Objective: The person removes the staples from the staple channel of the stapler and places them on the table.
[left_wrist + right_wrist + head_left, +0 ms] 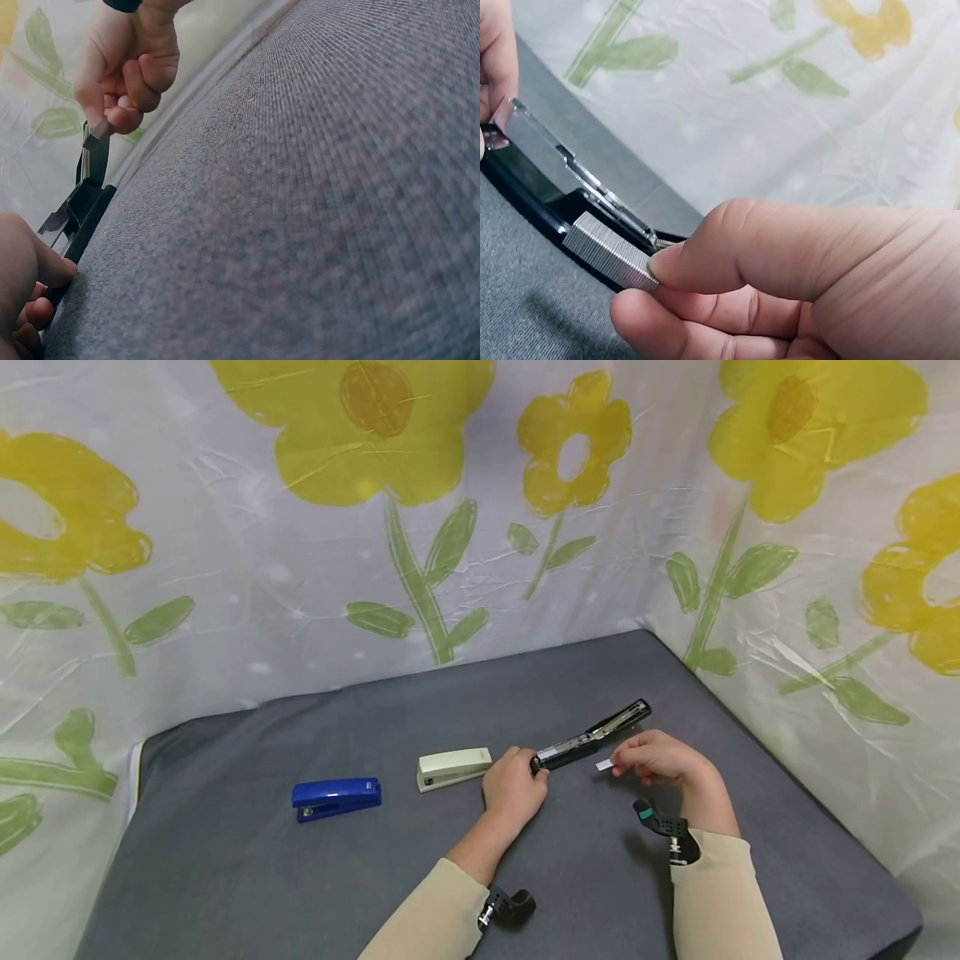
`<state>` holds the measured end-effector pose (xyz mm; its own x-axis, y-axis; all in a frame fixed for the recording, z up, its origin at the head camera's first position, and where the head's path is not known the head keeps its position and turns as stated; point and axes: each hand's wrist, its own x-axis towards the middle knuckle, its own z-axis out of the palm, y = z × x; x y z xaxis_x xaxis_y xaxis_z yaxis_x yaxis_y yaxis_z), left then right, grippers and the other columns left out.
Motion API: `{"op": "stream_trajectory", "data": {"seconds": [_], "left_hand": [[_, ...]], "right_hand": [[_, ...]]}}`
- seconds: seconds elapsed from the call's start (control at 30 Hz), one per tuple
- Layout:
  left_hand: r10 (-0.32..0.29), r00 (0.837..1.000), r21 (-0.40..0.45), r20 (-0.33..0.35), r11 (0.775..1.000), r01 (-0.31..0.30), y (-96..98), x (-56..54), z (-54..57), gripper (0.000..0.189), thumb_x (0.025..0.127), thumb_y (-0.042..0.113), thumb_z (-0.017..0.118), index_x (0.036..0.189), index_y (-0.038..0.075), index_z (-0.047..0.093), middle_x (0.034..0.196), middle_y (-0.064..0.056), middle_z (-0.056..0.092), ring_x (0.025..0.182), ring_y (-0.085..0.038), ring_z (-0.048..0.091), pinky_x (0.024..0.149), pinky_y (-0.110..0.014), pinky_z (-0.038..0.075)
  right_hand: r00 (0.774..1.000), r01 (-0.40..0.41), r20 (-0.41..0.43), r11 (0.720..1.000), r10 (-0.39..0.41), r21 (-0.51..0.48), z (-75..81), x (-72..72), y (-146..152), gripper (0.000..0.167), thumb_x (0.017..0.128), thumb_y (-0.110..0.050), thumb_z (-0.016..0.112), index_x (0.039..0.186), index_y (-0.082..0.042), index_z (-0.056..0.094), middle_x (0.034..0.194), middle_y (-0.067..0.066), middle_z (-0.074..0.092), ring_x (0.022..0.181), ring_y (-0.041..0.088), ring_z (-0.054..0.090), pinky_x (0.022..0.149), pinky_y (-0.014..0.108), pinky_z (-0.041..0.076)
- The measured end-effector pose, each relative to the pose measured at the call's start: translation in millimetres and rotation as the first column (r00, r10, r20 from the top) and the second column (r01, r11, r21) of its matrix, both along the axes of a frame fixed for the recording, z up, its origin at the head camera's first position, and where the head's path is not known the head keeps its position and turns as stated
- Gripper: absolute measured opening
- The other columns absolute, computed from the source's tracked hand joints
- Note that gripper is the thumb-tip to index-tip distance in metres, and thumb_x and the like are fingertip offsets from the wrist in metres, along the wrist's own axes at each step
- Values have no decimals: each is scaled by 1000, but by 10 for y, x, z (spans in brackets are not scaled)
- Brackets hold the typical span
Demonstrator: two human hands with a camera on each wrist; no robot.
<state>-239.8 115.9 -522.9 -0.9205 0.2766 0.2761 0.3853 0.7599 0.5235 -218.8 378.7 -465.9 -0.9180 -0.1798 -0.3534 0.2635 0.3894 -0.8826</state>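
A black stapler [566,752] lies opened out on the dark grey cloth, its top arm swung back to the far right and its metal magazine exposed. My left hand [513,789] holds the near end of its base, thumb and fingers around it in the left wrist view. Between thumb and fingertips, my right hand [660,758] pinches a short silvery strip of staples [607,251]. In the head view this strip is beside the stapler's hinge, on its near side. The right wrist view shows the staple rows clearly, with the magazine [592,180] behind them.
A cream stapler [453,767] rests just left of my left hand, and a blue stapler [336,795] lies farther left. Behind and to the right of the grey-covered table [225,860] hangs a white curtain [285,568] with yellow flowers.
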Motion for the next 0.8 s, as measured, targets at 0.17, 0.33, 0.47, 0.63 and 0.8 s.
{"op": "stream_trajectory", "data": {"seconds": [0.17, 0.33, 0.47, 0.63, 0.8], "left_hand": [[-3, 1000, 7, -8, 1000, 3, 25, 4, 3, 25, 90, 24, 79, 110, 9, 78, 88, -3, 66, 76, -20, 65, 60, -34, 48], [-7, 1000, 7, -20, 1000, 7, 31, 1, 0, 26, 90, 24, 79, 110, 8, 78, 89, -4, 67, 76, -21, 66, 59, -34, 49], [-15, 999, 4, -32, 1000, 15, 23, 3, -1, 25, 89, 23, 79, 109, 7, 78, 88, -5, 67, 74, -21, 65, 57, -33, 48], [-19, 999, 12, -31, 1000, 19, 16, 4, -2, 25, 89, 22, 79, 109, 7, 78, 86, -4, 65, 71, -20, 63, 55, -31, 45], [-8, 1000, -2, -18, 1000, 8, 12, 7, 11, 26, 90, 24, 79, 110, 8, 78, 88, -4, 66, 74, -21, 64, 57, -34, 48]], "right_hand": [[1000, 17, 4, 999, -17, 27, -35, -2, 20, 21, 99, -11, 62, 104, 7, 72, 87, 3, 73, 49, 5, 39, 54, 25, 43], [999, 41, 5, 997, -41, 70, -50, 7, 18, 21, 98, -13, 64, 100, 5, 74, 82, 2, 72, 50, 6, 39, 55, 26, 44], [998, 60, 1, 990, -60, 126, -56, 13, -10, 21, 98, -15, 66, 95, 3, 76, 72, 0, 67, 51, 8, 39, 56, 28, 44], [996, 84, 9, 983, -86, 162, -50, 4, -59, 19, 96, -16, 69, 91, 1, 77, 73, -1, 69, 51, 9, 40, 56, 28, 44], [996, 83, 17, 986, -86, 142, -25, 3, -95, 19, 96, -12, 68, 95, 5, 75, 80, 1, 73, 51, 8, 40, 58, 28, 48]]}}
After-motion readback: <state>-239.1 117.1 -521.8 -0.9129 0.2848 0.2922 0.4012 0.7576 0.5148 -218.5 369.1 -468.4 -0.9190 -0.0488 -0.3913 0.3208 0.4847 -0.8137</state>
